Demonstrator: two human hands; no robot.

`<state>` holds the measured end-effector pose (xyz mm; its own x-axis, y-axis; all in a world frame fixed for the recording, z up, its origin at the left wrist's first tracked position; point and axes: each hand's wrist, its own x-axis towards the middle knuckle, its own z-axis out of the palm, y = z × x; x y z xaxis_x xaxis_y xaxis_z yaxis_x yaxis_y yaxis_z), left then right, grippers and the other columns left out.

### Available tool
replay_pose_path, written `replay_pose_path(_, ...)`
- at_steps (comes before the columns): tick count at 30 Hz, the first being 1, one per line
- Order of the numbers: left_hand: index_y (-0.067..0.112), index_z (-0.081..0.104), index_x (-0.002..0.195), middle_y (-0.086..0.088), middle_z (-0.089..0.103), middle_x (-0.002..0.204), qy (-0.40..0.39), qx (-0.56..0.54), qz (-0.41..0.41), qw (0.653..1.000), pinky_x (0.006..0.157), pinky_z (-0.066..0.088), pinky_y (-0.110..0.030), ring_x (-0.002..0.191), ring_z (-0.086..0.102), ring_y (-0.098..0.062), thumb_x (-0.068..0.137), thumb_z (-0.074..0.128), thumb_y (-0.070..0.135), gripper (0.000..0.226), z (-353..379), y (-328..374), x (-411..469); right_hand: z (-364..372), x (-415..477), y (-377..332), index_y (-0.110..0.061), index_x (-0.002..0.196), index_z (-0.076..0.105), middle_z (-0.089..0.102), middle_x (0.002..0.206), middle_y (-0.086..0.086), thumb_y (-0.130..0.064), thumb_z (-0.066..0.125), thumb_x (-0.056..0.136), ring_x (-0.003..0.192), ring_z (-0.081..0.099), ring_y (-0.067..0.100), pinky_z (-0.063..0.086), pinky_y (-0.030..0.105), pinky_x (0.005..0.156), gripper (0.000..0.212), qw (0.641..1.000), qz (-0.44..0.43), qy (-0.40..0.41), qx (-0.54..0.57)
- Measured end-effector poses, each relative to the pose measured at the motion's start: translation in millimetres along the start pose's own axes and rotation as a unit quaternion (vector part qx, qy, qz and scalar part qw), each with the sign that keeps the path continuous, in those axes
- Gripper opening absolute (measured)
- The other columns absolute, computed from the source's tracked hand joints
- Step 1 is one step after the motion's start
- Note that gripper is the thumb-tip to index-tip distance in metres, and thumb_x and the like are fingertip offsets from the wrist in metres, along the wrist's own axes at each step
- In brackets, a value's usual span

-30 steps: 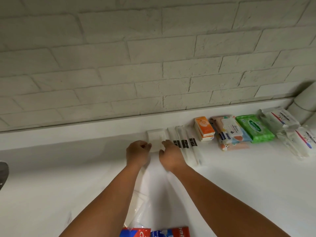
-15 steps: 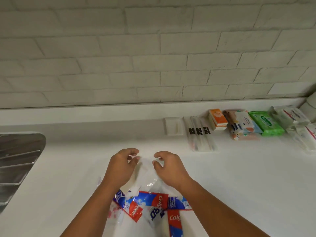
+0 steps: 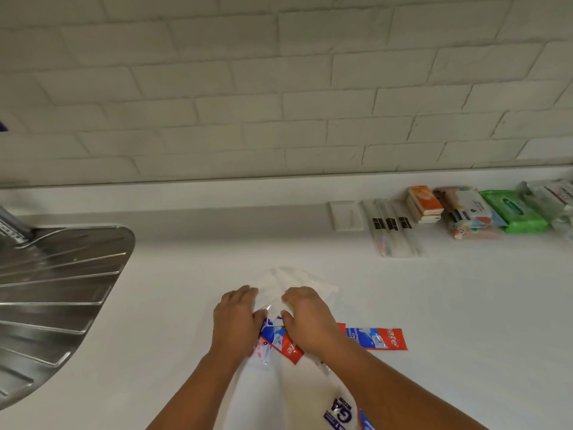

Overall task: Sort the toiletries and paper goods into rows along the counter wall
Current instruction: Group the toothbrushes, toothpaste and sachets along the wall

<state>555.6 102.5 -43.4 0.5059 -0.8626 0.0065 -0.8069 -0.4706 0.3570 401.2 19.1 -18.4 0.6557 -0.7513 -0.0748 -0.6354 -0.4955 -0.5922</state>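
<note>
My left hand (image 3: 237, 318) and my right hand (image 3: 305, 316) rest side by side on a heap of clear plastic packets (image 3: 288, 283) and red-and-blue toothpaste tubes (image 3: 375, 336) in the middle of the white counter (image 3: 173, 305). Both hands curl over the clear packets; the grip itself is hidden. Along the wall at right lies a row: a white soap packet (image 3: 346, 215), wrapped toothbrushes (image 3: 395, 231), orange tissue packs (image 3: 425, 203), patterned wipes (image 3: 468, 214) and a green wipes pack (image 3: 516, 211).
A steel sink drainboard (image 3: 52, 293) takes up the left side, with a tap base at its far edge. More white packets (image 3: 552, 197) lie at the far right of the row. A white printed bag (image 3: 310, 401) lies between my forearms. The brick wall stands behind.
My hands pulled back from the soap packet at the wall to the heap near me and now press on the clear packets. The view swung left, showing the sink.
</note>
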Motion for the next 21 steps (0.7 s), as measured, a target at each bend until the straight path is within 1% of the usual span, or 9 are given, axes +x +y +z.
replay_pose_path(4, 0.021, 0.067, 0.121, 0.005, 0.070, 0.120, 0.028, 0.024, 0.053, 0.998, 0.086, 0.052, -0.037, 0.104, 0.061, -0.022, 0.089, 0.066, 0.033, 0.035, -4.6, -2.0, -2.9, 4.0, 2.0, -3.1, -0.021, 0.134, 0.054, 0.052, 0.137, -0.001, -0.036, 0.054, 0.096, 0.125, 0.047, 0.011, 0.039, 0.022, 0.106, 0.041, 1.000, 0.013, -0.006, -0.016)
replay_pose_path(7, 0.018, 0.073, 0.093, 0.004, 0.075, 0.082, 0.037, 0.058, 0.092, 0.993, 0.064, 0.050, -0.030, 0.072, 0.063, -0.019, 0.081, 0.073, 0.024, 0.013, -9.1, -7.0, -2.1, 3.0, 3.2, -3.6, -0.021, 0.136, 0.052, 0.052, 0.139, -0.001, -0.037, 0.054, 0.096, 0.128, 0.045, 0.012, 0.038, 0.023, 0.107, 0.043, 1.000, 0.015, -0.003, -0.021)
replay_pose_path(9, 0.015, 0.073, 0.079, 0.000, 0.071, 0.067, 0.020, 0.077, 0.109, 0.991, 0.056, 0.047, -0.026, 0.059, 0.063, -0.019, 0.070, 0.086, 0.029, 0.021, -13.7, -8.6, -1.8, 1.1, 2.4, -6.7, -0.020, 0.138, 0.051, 0.052, 0.140, 0.000, -0.036, 0.055, 0.096, 0.130, 0.044, 0.013, 0.038, 0.025, 0.108, 0.045, 1.000, 0.014, -0.006, -0.019)
replay_pose_path(10, 0.014, 0.071, 0.078, -0.001, 0.071, 0.066, 0.011, 0.077, 0.107, 0.991, 0.055, 0.046, -0.024, 0.058, 0.064, -0.019, 0.068, 0.088, 0.035, 0.028, -16.3, -9.1, -1.0, 0.3, 2.0, -8.3, -0.020, 0.139, 0.050, 0.052, 0.141, 0.000, -0.036, 0.055, 0.096, 0.131, 0.043, 0.014, 0.038, 0.026, 0.108, 0.046, 1.000, 0.010, -0.006, -0.018)
replay_pose_path(12, 0.016, 0.069, 0.088, -0.001, 0.073, 0.079, 0.027, 0.062, 0.094, 0.993, 0.060, 0.044, -0.023, 0.069, 0.067, -0.017, 0.079, 0.078, 0.042, 0.029, -23.1, -7.1, 0.5, -4.8, 0.0, -11.3, -0.021, 0.140, 0.048, 0.050, 0.143, -0.001, -0.036, 0.057, 0.096, 0.131, 0.043, 0.015, 0.038, 0.027, 0.108, 0.048, 1.000, 0.008, -0.001, -0.010)
replay_pose_path(14, 0.018, 0.068, 0.106, 0.001, 0.074, 0.097, 0.051, -0.007, 0.079, 0.996, 0.068, 0.043, -0.021, 0.081, 0.065, -0.013, 0.095, 0.060, 0.039, 0.025, -30.4, -1.6, 1.8, -11.3, -1.2, -12.3, -0.022, 0.143, 0.044, 0.047, 0.146, -0.002, -0.034, 0.060, 0.094, 0.135, 0.039, 0.015, 0.034, 0.027, 0.111, 0.053, 0.999, 0.014, 0.024, 0.030)
replay_pose_path(16, 0.021, 0.067, 0.114, 0.004, 0.073, 0.101, 0.038, -0.105, 0.077, 0.991, 0.072, 0.043, -0.018, 0.083, 0.061, -0.009, 0.102, 0.048, 0.034, 0.027, -42.7, 11.6, 2.0, -21.1, 0.6, -10.9, -0.023, 0.144, 0.043, 0.048, 0.145, -0.004, -0.030, 0.063, 0.092, 0.134, 0.040, 0.015, 0.032, 0.027, 0.112, 0.057, 0.994, 0.029, 0.058, 0.087)
replay_pose_path(18, 0.028, 0.067, 0.109, 0.011, 0.071, 0.096, -0.006, -0.188, 0.081, 0.979, 0.069, 0.044, -0.013, 0.083, 0.063, -0.005, 0.103, 0.047, 0.033, 0.022, -54.4, 24.0, 2.6, -33.8, 3.5, -8.8, -0.022, 0.137, 0.052, 0.057, 0.133, -0.005, -0.028, 0.066, 0.089, 0.122, 0.050, 0.014, 0.039, 0.026, 0.106, 0.049, 0.985, 0.041, 0.081, 0.147)
replay_pose_path(21, 0.036, 0.066, 0.106, 0.018, 0.068, 0.095, -0.047, -0.270, 0.059, 0.960, 0.063, 0.044, -0.007, 0.087, 0.064, -0.004, 0.098, 0.057, 0.036, 0.012, -64.5, 39.0, 7.1, -56.9, 3.3, -3.4, -0.014, 0.105, 0.069, 0.067, 0.095, -0.007, -0.022, 0.067, 0.088, 0.093, 0.062, 0.014, 0.050, 0.028, 0.084, 0.019, 0.960, 0.075, 0.089, 0.255)
